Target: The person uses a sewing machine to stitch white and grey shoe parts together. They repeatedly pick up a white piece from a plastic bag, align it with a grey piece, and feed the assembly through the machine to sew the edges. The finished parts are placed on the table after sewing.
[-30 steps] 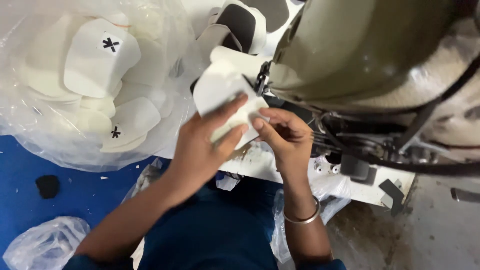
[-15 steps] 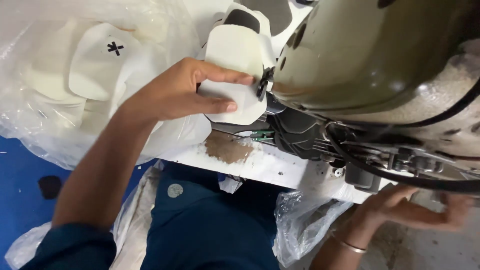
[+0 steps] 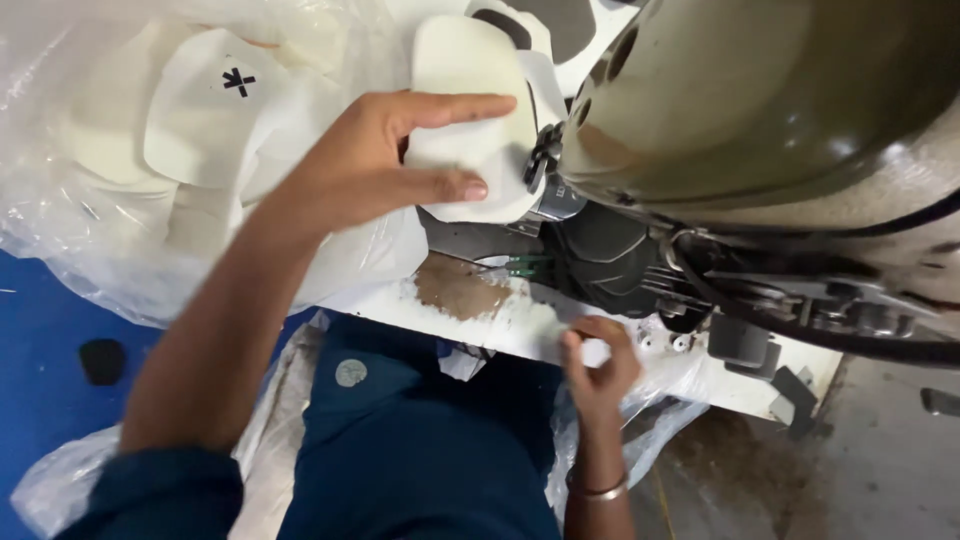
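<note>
Since half a second ago: right hand [image 3: 598, 362] has come up from low at the machine's far side to the front edge of the white table [image 3: 500, 318]; left hand [image 3: 385, 170] has kept its place on the workpiece, thumb now lifted over its top.

Left hand: fingers spread, thumb above and forefinger below, pressing flat on a white padded piece [image 3: 470, 110]; piece lies at the needle end of the sewing machine [image 3: 760, 120], its right edge touching the presser-foot area.

Right hand: fingers loosely curled, thumb toward forefinger; whether it pinches anything small cannot be told; metal bangle at the wrist.

Handling, judged: piece looks light, soft and foam-backed, bending readily; surface seems matte, not slippery; not fragile, though likely to crease or shift under the foot; best held flat with spread fingers near the stitched edge, well clear of the needle.

Outward: clear plastic bag [image 3: 120, 200] of similar white pieces to the left, one bearing a small black mark [image 3: 238, 81]; further white-and-black pieces [image 3: 545, 25] behind; brown worn patch [image 3: 455, 285] on the table; blue floor [image 3: 40, 350] with a small dark object [image 3: 102, 360].

Hidden or unclear: needle and foot masked by piece and machine head; machine cut off at top and right; lower part of the piece under the hand; cables below blurred.
</note>
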